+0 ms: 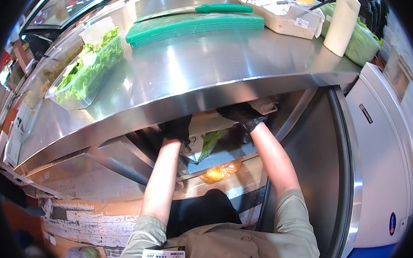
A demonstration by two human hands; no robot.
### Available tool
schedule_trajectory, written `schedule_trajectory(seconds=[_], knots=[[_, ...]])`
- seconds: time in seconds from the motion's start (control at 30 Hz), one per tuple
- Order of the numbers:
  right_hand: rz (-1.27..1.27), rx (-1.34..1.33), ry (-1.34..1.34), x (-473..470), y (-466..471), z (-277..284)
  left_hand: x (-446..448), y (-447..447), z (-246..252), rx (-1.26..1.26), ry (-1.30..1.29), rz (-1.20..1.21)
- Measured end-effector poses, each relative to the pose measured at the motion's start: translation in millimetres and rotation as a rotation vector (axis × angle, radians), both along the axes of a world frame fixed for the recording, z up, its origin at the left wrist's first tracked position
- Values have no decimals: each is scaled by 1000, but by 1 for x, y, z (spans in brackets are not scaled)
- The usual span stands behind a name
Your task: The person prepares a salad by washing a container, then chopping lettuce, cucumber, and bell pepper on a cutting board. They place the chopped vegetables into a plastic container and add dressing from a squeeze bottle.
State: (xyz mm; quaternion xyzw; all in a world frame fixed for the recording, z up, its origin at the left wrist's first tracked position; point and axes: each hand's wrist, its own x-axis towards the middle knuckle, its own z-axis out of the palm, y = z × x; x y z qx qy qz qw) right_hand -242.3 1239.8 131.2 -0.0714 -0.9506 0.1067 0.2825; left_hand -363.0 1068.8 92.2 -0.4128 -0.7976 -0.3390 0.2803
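Both hands, in black gloves, reach under the steel counter point(195, 69) into an open cabinet. My left hand point(178, 129) is at the left side of a pale container point(206, 123); its fingers are hidden by shadow and the counter edge. My right hand point(240, 115) lies at the container's right side, its fingertips also hard to make out. Between and below the hands, a printed paper point(194, 144) and a green lettuce leaf point(212, 141) show inside the cabinet. An orange item in a clear plastic bag point(220, 172) lies lower down, in front of the cabinet's ledge.
On the counter stand a lettuce tub point(86, 73), green cutting boards point(198, 27) with a green-handled knife point(223, 8), a covered plastic tub point(292, 23) and a cream squeeze bottle point(342, 27). The open cabinet door point(313, 159) is at right, beside a white chest point(384, 149).
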Motion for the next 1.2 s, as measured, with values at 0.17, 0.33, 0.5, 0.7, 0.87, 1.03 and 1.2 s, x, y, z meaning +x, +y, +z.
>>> schedule_trajectory(seconds=[0.17,0.33,0.5,0.7,0.87,1.03,1.2], knots=[[79,-69,43,-43,11,-5,2,-15,-27,-144,-114,103],[121,-68,-28,-71,14,-10,3,-14,-26,-106,-141,86],[130,-112,-66,-58,29,-10,6,-13,-20,-95,-150,69],[127,-131,-92,-48,37,-12,7,-13,-21,-82,-162,57],[132,-121,-100,-56,29,-16,6,-11,-20,-75,-171,42],[134,-99,-103,-66,14,-23,6,-10,-20,-75,-179,29],[124,-90,-105,-76,7,-26,5,-8,-19,-73,-185,14]])
